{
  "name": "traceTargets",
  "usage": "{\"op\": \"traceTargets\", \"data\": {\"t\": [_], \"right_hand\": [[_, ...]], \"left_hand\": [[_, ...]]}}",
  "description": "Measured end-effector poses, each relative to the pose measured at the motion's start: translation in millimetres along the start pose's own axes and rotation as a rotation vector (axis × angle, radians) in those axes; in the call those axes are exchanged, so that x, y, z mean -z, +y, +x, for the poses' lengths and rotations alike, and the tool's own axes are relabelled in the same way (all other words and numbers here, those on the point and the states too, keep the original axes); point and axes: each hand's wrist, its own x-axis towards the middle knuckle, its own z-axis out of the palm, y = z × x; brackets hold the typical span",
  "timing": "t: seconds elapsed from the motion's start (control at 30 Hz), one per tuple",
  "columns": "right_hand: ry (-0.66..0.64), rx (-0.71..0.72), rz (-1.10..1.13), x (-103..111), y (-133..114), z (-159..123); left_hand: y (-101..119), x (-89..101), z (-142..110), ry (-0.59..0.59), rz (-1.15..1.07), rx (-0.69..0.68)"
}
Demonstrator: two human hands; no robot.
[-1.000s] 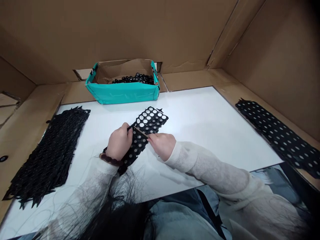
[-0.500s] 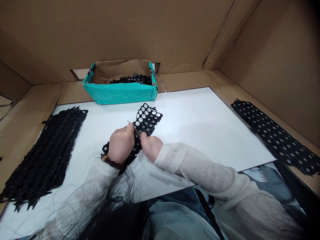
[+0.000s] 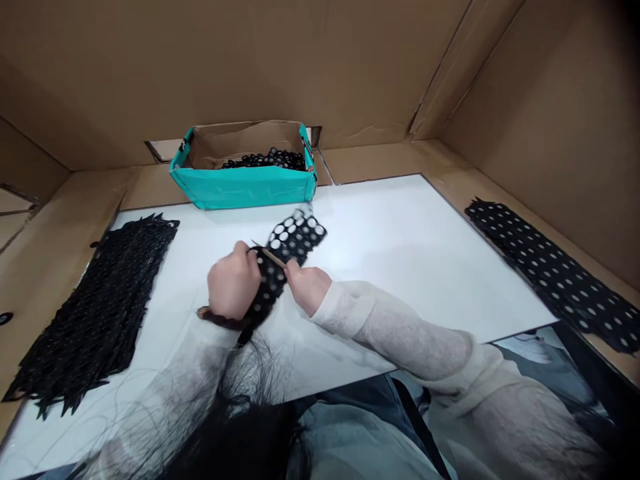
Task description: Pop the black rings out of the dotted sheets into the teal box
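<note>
A black sheet with rows of round holes (image 3: 296,241) lies at a slant on the white board, its far end blurred. White shows through several holes at that end; rings or discs sit in others. My left hand (image 3: 233,283), slightly blurred, is closed on the sheet's left edge, and the near part of the sheet bends up beside it. Between thumb and fingers of my right hand (image 3: 309,287) is a thin pointed tool (image 3: 273,257), brownish, with its tip towards the upper left over the sheet. The fingertips of both hands are partly hidden.
A teal-edged cardboard box (image 3: 245,189) holding small black rings (image 3: 273,159) stands behind the sheet. Stacked black perforated sheets (image 3: 100,307) lie left; dotted black sheets (image 3: 550,267) lie right. Cardboard walls (image 3: 350,67) surround the white board (image 3: 400,247). A black ring (image 3: 5,319) lies far left.
My left hand has shifted a little left, and the near part of the sheet is lifted with it. My right hand has barely moved. The sheet's far end has shifted slightly.
</note>
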Motion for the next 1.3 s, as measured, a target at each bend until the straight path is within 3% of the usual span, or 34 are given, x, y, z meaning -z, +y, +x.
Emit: {"op": "traceTargets", "data": {"t": [0.07,0.13,0.43,0.53,0.67,0.73,0.77,0.87,0.97,1.07,1.1,1.17,1.23,1.3], "right_hand": [[-0.055,-0.004,-0.025,2,5,-8],[-0.081,-0.02,-0.047,5,10,-15],[-0.005,-0.005,0.014,10,20,-15],[0.137,-0.01,0.213,2,29,-9],[0.494,0.019,0.567,-5,53,9],[0.668,0.016,0.703,-3,67,19],[0.73,0.005,0.759,-1,73,23],[0.804,-0.052,0.928,6,83,30],[0.644,-0.089,1.165,6,75,28],[0.363,-0.112,1.302,4,57,19],[0.332,-0.116,1.272,4,52,15],[0.39,-0.105,1.089,8,47,8],[0.486,-0.099,0.784,16,47,2],[0.493,-0.132,0.455,26,52,-1]], "left_hand": [[-13,0.0,9,0.001,0.019,0.144],[-23,-0.3,16,-0.011,0.002,0.189],[-29,-10.4,18,-0.046,-0.261,0.141],[-35,-12.7,21,-0.062,-0.385,0.151],[-34,-3.6,20,-0.017,-0.666,0.108],[-29,4.3,15,-0.109,-0.932,0.011],[-26,7.9,12,-0.21,-1.075,-0.038],[-15,13.8,1,-0.504,-1.423,-0.171],[-5,11.6,-7,-0.735,-1.535,-0.205],[1,6.8,-8,-0.791,-1.491,-0.234],[2,5.8,-7,-0.782,-1.449,-0.253],[4,5.3,-6,-0.738,-1.321,-0.291],[7,6.4,-6,-0.685,-1.168,-0.314],[12,7.5,-8,-0.707,-1.046,-0.312]]}}
